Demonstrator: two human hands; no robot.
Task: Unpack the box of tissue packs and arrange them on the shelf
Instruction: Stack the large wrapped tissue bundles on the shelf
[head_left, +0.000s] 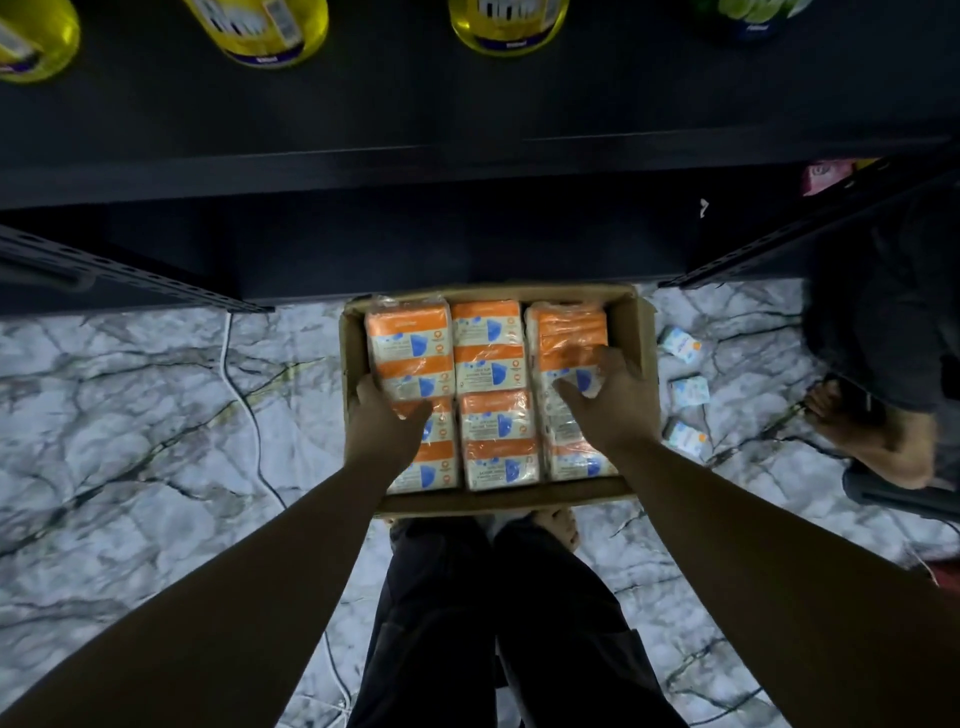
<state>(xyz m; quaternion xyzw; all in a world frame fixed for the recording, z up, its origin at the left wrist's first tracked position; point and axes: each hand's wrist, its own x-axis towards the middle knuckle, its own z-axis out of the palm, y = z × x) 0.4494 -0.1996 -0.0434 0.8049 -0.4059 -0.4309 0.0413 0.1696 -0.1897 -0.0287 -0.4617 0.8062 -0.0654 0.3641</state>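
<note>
Basically, the cardboard box (631, 332) sat on the marble floor (130, 415) at 12 o'clock from the person's feet, butted against the dark shelf (415, 156). It was full of orange tissue packs (485, 332) in three columns. Left hand (387, 426) lay on the 9 o'clock column, fingers loose, gripping nothing. Right hand (605, 400) was spread over the 3 o'clock column; can't tell if it had a grip. Three small packets (688, 391) lay on the floor at 3 o'clock of the box.
</note>
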